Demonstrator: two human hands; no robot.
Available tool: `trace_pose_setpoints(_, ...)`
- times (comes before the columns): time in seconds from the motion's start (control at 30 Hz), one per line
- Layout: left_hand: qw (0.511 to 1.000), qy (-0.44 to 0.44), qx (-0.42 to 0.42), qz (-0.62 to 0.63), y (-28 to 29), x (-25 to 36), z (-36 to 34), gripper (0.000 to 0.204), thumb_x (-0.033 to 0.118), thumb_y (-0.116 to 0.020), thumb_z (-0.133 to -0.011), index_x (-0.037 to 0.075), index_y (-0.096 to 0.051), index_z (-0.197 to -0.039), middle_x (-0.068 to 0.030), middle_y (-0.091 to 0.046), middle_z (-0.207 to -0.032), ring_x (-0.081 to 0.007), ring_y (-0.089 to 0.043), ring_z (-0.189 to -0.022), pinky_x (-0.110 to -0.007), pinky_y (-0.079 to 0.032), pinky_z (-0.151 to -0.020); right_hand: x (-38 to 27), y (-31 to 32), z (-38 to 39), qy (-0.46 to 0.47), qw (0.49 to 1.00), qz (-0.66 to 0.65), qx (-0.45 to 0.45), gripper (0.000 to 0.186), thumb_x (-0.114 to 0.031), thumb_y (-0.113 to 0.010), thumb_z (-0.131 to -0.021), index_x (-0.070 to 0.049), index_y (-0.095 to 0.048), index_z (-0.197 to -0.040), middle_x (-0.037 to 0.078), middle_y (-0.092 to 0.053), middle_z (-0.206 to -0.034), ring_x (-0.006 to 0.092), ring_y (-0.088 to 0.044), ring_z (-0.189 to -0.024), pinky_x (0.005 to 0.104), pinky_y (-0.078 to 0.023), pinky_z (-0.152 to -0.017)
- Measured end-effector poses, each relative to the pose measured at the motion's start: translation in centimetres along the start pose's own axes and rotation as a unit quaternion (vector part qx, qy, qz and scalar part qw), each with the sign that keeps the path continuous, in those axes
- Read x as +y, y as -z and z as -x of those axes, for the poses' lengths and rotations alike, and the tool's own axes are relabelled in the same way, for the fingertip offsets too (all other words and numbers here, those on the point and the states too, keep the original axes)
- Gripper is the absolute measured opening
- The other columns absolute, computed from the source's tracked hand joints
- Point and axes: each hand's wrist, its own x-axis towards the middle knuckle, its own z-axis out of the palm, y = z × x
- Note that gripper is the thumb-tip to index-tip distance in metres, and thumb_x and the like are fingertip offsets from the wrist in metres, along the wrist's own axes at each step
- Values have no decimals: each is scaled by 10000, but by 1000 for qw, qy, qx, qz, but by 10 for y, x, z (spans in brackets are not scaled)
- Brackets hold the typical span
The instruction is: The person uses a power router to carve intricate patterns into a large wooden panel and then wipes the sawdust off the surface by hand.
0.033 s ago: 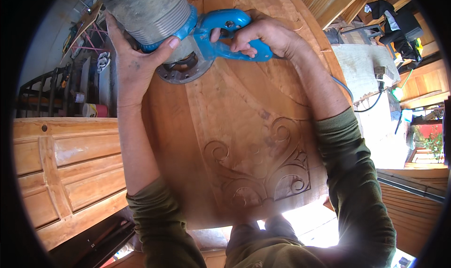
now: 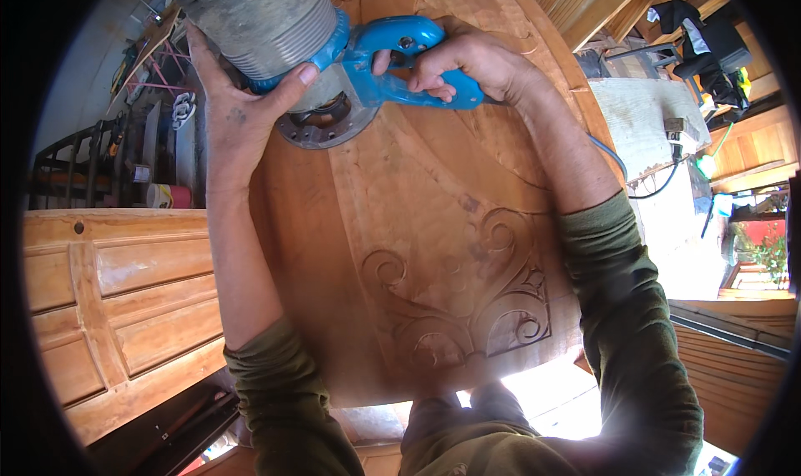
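Router [image 2: 338, 46] sits at the top of the view, left of centre, over the wooden board [image 2: 400, 184]. Housing [image 2: 271, 17] is dull grey metal, scuffed, round, ribbed near its lower end; blue plastic collar and D-shaped handle [image 2: 455, 92]. Base [image 2: 334, 134] is a round metal plate with small holes; can't tell if it touches the wood.

Left hand [image 2: 242, 113] grips the housing side, thumb on the blue collar; other fingertips mostly hidden. Right hand [image 2: 480, 63] is wrapped round the handle, fingers curled into the loop.

Board is reddish-brown, smooth, with curved grain bands; carved scrolls [image 2: 492, 317] in its lower part, near the person. Green fabric sleeves [image 2: 626, 309] pushed up the forearms. Panelled door [image 2: 154, 292], paler wood, at left. Dark cord [image 2: 607, 155] right of the board, beside a pale, flat worktop [image 2: 642, 113].
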Motion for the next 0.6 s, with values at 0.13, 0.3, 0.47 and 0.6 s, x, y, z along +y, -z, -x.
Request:
trace_pose_setpoints(0.13,990,70,96,79,-25,20,14,1449,287,-1023,-660,-94,-24,-1638,-288,-317,-1622,-350,-369,-1497,-506,-366,-1225,-8,-4,6,16,1000,-14,-3,210,-140,-729,-748,35,-720,-865,48,-565,-597,131,-529,-524,302,-431,-544)
trace_pose_setpoints(0.3,963,-27,104,-248,-26,11,11,1390,339,-1006,-687,-91,-87,-1637,-314,-264,-1635,-399,-363,-1500,-527,-333,-1239,-8,-2,6,5,1000,2,3,263,-135,-724,-748,36,-744,-946,44,-556,-594,128,-525,-526,299,-432,-549)
trace_pose_setpoints(0.47,999,8,16,-41,13,-17,6,1395,371,-991,-702,-29,-66,-1666,-304,-284,-1639,-403,-332,-1525,-512,-317,-1253,-4,-1,4,-5,999,29,-19,400,-181,-690,-807,-33,-751,-1173,15,-544,-645,84,-508,-576,239,-404,-614)
trace_pose_setpoints(0.6,994,76,46,61,8,1,14,1422,348,-1001,-687,-41,-46,-1666,-319,-300,-1619,-404,-312,-1538,-502,-328,-1249,-3,0,4,2,1000,28,-15,414,-180,-689,-795,-30,-749,-1177,18,-552,-653,84,-509,-576,240,-410,-607)
